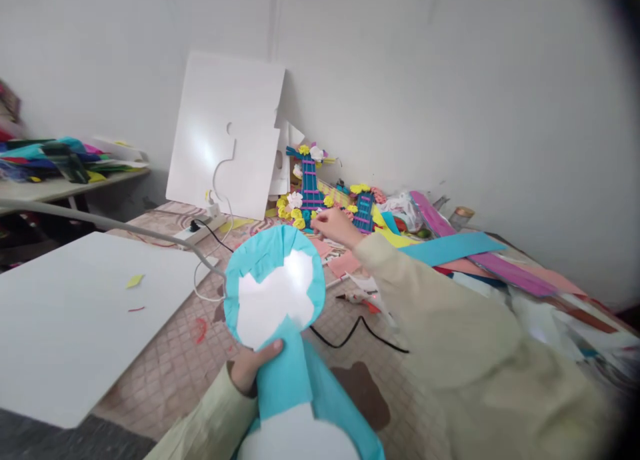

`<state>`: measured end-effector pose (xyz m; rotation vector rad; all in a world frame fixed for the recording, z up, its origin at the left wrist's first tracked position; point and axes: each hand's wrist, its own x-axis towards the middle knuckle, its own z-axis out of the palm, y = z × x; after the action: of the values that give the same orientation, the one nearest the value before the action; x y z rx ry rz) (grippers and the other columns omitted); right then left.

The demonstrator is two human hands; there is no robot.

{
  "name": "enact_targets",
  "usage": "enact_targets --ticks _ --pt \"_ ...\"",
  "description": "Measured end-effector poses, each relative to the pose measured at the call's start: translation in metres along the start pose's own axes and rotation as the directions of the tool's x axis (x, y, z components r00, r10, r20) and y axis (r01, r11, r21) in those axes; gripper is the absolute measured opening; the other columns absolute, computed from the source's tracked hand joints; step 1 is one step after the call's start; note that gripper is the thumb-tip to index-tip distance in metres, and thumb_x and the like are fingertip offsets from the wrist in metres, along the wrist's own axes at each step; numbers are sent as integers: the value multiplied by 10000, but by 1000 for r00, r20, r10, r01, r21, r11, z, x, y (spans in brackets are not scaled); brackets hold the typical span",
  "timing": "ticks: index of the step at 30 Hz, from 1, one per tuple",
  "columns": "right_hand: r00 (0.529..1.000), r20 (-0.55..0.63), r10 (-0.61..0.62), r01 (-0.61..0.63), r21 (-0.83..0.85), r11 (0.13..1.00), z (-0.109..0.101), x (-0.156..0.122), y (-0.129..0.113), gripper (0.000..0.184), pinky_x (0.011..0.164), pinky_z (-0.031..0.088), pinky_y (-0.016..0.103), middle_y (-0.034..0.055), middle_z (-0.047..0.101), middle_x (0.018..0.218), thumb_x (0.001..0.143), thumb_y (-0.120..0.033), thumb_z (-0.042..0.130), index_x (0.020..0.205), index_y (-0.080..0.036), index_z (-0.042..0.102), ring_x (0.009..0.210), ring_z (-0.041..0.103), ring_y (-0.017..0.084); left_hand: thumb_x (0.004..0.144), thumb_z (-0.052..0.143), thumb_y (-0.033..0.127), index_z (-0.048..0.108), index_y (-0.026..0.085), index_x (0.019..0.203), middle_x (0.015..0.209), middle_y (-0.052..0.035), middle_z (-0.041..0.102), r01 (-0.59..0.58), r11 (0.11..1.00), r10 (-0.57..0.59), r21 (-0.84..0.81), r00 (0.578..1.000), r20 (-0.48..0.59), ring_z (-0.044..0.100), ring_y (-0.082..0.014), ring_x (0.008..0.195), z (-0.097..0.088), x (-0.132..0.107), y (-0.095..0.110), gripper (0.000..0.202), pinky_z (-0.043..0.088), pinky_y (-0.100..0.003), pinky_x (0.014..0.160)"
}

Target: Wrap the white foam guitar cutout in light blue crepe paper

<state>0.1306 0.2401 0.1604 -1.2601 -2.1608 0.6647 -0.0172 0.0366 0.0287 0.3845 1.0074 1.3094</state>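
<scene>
No text, label, brand, number or sign can be read anywhere here; the white boards, coloured paper and paper decorations show no legible writing.

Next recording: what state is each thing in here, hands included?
left hand: grip closed on the neck of the cutout.
right hand: stretched out to the paper flowers, grip unclear.
cutout: held upright, partly wrapped in blue paper, white middle bare.
power strip: black plug in.
leaning board: propped on the wall, shape cut out.
flat board: lying flat.
stick frames: standing, paper flowers on them.
</scene>
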Motion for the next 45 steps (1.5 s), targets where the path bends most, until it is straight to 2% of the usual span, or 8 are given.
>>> enact_targets --ticks 2,6,9,12,18,28,37,45 --pt "999 -40 36 -34 39 999 -16 -48 4 264 498 443 235 24 607 615 830 -301 491 704 -111 625 507 553 109 489 810 184 509 187 1208 968 -96 706 17 1000 -18 -9 999 -48 620 -313 972 16 -3 -6 780 510 -410 851" --pt "993 -68 92 -84 110 990 -30 -150 12 283 452 389 225 -8 566 512 799 -354 500 635 -151 610 448 491 97 512 799 151 499 172 1207 1042 -130 678 26 1000 -26 7 999 -27 589 -317 1030 46 -4 -17 757 510 -416 858" --pt "996 1 92 -91 162 983 -24 -203 16 192 591 447 254 30 656 714 768 -333 560 734 -171 658 634 571 137 509 801 136 500 187 1202 1100 -118 655 -23 998 24 66 1000 -11 555 -304 1086 66 -1 -23 757 489 -397 899" --pt "995 14 95 -96 159 983 -13 -226 21 200 699 455 291 41 650 805 747 -357 601 819 -187 679 753 583 164 525 796 149 505 209 1199 1194 -100 604 -57 989 50 135 997 51 535 -295 1115 84 2 -26 737 494 -380 896" --pt "978 -58 201 -173 316 933 -5 -221 39 190 688 451 282 42 646 812 746 -352 602 755 -164 630 750 577 158 557 785 195 483 207 1236 1147 -105 633 -79 975 45 207 985 166 571 -295 1065 108 8 -27 743 519 -385 854" --pt "944 -63 322 -213 629 747 -7 -206 58 207 646 424 258 2 600 711 723 -371 627 705 -165 608 692 546 131 516 796 136 545 170 1155 1033 -98 686 -21 967 -26 255 984 176 602 -279 1017 135 26 -12 688 506 -371 880" --pt "938 -41 344 -218 700 680 2 -197 59 200 676 409 253 -6 613 715 695 -366 661 676 -170 623 706 539 127 567 752 182 566 114 1126 977 -120 701 178 964 -224 199 945 239 649 -293 906 117 48 -20 593 527 -383 827" --pt "951 28 307 -210 788 579 14 -193 59 219 638 382 251 -27 575 697 675 -385 682 690 -185 593 673 511 116 551 750 200 570 127 1140 925 -106 716 222 954 -273 201 921 276 648 -310 897 108 46 -16 621 519 -392 832"
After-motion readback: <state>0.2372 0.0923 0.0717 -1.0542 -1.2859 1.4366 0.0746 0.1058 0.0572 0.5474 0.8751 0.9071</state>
